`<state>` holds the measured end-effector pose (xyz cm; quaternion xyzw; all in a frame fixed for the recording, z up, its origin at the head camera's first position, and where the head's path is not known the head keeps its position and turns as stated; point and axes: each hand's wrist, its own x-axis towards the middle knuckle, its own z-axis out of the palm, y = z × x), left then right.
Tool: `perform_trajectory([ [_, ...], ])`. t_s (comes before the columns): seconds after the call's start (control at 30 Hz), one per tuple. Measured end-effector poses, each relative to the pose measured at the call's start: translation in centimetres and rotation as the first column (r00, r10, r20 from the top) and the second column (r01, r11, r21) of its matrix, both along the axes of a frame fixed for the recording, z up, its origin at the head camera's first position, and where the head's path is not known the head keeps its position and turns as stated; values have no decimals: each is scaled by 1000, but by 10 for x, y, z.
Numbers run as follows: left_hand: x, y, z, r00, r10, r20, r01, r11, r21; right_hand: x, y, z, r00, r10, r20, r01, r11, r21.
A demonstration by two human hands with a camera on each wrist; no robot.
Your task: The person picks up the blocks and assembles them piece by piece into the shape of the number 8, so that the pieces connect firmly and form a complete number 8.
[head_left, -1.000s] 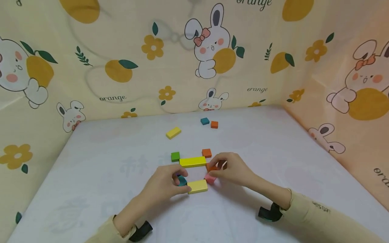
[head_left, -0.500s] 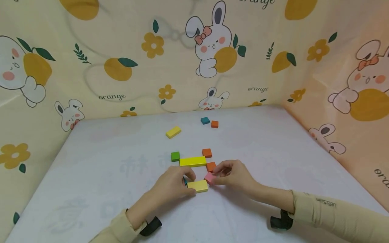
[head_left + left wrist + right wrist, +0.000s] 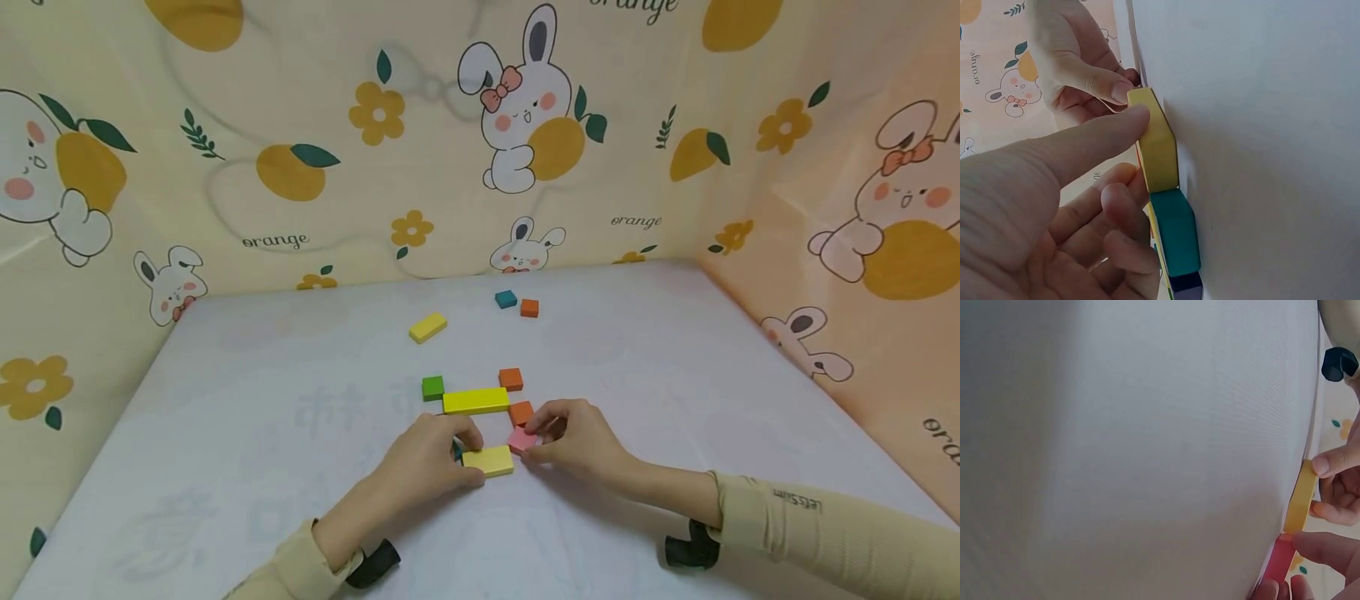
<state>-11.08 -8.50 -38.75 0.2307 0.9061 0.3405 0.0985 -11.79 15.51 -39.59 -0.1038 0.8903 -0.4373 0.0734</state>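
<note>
In the head view my left hand (image 3: 420,457) pinches a pale yellow wooden block (image 3: 489,462) lying flat on the table, thumb at its near side and index finger at its far side. The left wrist view shows that thumb pressed on the yellow block (image 3: 1157,147), with a teal block (image 3: 1175,231) and a dark purple block (image 3: 1186,286) in line beside it. My right hand (image 3: 581,435) pinches a small pink block (image 3: 521,441) at the yellow block's right end. In the right wrist view the pink block (image 3: 1280,559) sits end to end with the yellow one (image 3: 1300,497).
Just beyond the hands lie a long bright yellow block (image 3: 476,402), a green block (image 3: 432,387) and two orange blocks (image 3: 511,379). Farther back are another pale yellow block (image 3: 428,327), a teal block (image 3: 506,298) and an orange block (image 3: 529,308). A printed cloth wall (image 3: 337,183) encloses the table.
My left hand has moved right from the teal block onto the pale yellow block. My right hand has come down from the orange block to the pink one, which has turned and shifted slightly.
</note>
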Motion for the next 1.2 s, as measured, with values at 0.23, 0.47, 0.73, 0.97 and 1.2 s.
perform_trajectory([
  [0.23, 2, 0, 2, 1000, 19, 2, -19, 1000, 1, -1, 0, 0, 1000, -1, 9, 1, 1000, -1],
  [0.47, 2, 0, 2, 1000, 24, 7, -24, 1000, 4, -1, -2, 3, 1000, 0, 22, 0, 1000, -11],
  [0.73, 1, 0, 1, 1000, 19, 3, -19, 1000, 3, 0, -3, 3, 999, -9, 33, 9, 1000, -1],
  [0.97, 1, 1, 1, 1000, 17, 13, -17, 1000, 5, 0, -3, 4, 999, -26, 43, 25, 1000, 10],
  [1.2, 2, 2, 1, 1000, 13, 11, -13, 1000, 2, 1, -3, 5, 998, -38, 50, 38, 999, 16],
])
